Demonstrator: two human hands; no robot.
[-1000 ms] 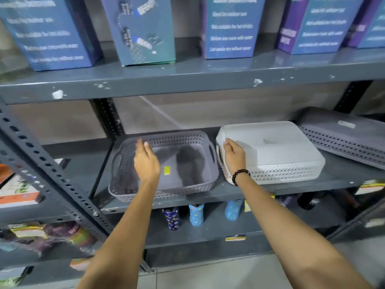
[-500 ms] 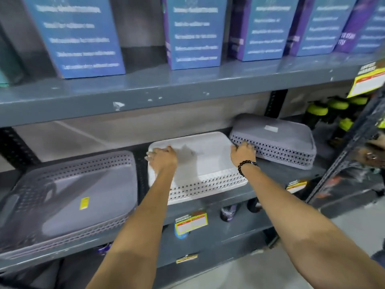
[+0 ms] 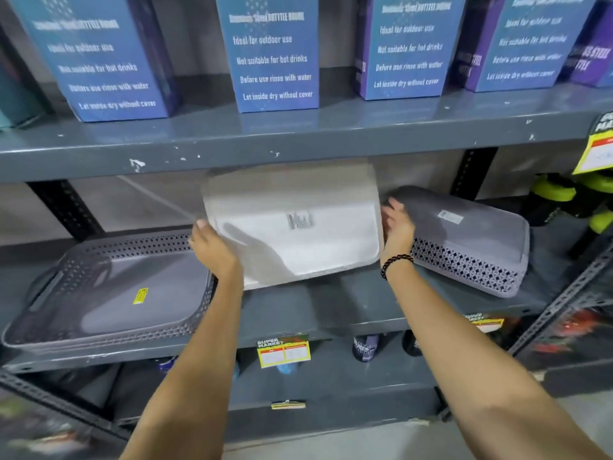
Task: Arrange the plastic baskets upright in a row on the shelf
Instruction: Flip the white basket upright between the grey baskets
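White basket (image 3: 295,227) tilted up between both hands, left fingers (image 3: 207,239) and right fingers (image 3: 393,219) gripping its sides

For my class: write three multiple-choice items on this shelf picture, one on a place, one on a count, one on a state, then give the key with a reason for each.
1. Where is the upright grey basket?
A. Left of the white basket
B. On the top shelf
C. On the floor

2. How many baskets are on the middle shelf?
A. Two
B. Three
C. Five

3. How is the white basket?
A. Lying flat, untouched
B. Tipped up, base facing the camera, held by both hands
C. Stacked inside another

Key: 1 A, it sits at the left. 2 B, two grey, one white. 3 B, the left hand and right hand grip its sides.
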